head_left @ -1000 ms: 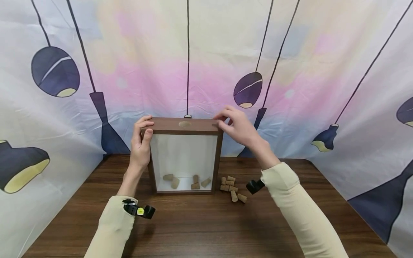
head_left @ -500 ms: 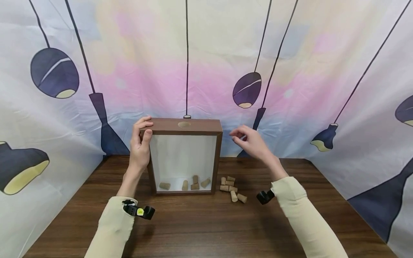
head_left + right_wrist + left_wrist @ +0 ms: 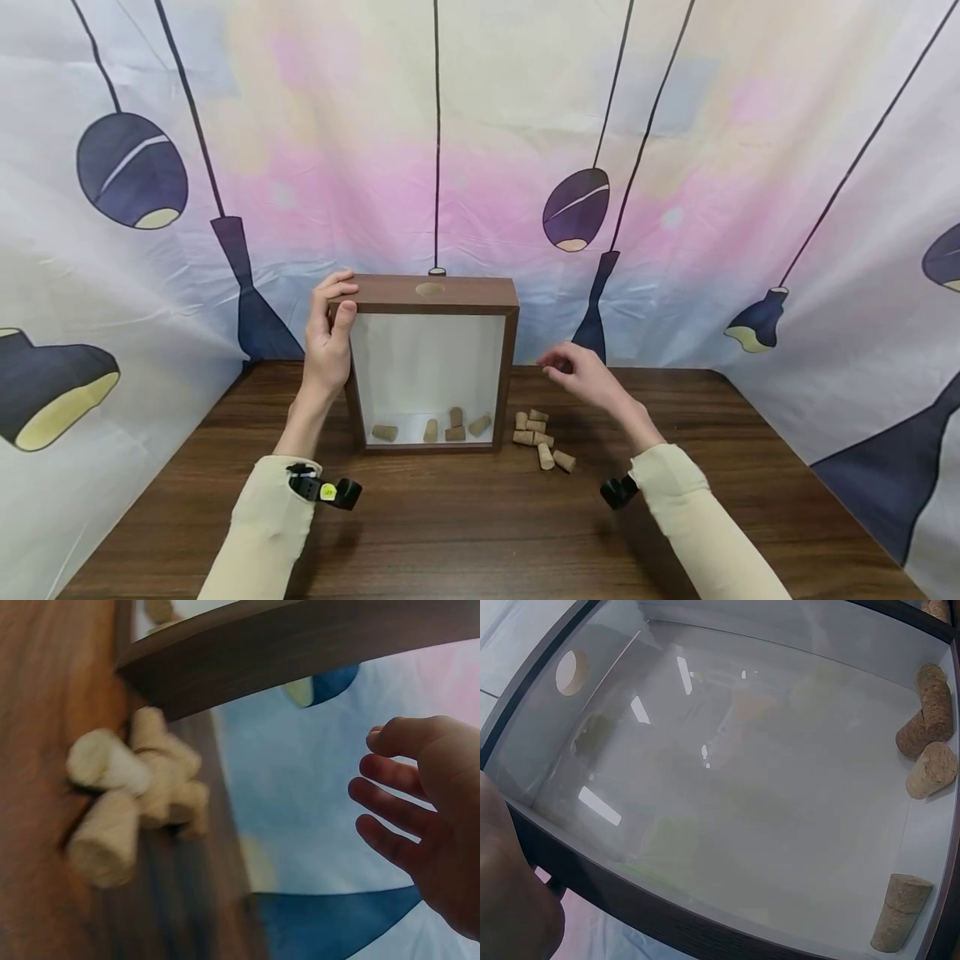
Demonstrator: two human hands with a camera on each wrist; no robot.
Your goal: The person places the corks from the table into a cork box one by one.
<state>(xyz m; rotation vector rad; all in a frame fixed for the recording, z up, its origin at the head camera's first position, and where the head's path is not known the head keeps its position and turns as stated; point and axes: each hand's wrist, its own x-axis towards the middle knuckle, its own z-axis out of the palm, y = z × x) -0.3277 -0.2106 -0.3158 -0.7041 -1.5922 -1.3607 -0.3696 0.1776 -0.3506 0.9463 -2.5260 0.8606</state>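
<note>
A brown wooden shadow box (image 3: 508,375) with a clear front stands upright on the table. Its top has a round hole (image 3: 431,289); the same opening (image 3: 571,673) shows in the left wrist view. Several corks (image 3: 455,433) lie along the bottom inside. My left hand (image 3: 327,342) grips the box's upper left corner, thumb on the front edge and fingers over the top. To the right of the box, my right hand (image 3: 585,379) hovers above a small pile of corks (image 3: 534,425). Its fingers are loosely bent with nothing between them, as the right wrist view shows.
The dark wood-grain table (image 3: 465,525) extends in front of the box. Behind it hangs a pastel cloth backdrop (image 3: 495,125) printed with dark lamps. Black cameras sit on both wrists, one of them the right wrist camera (image 3: 618,492).
My right hand has left the box's top right corner and come down toward the loose corks. Inside the box, two corks at the left have shifted apart. The left hand keeps its grip.
</note>
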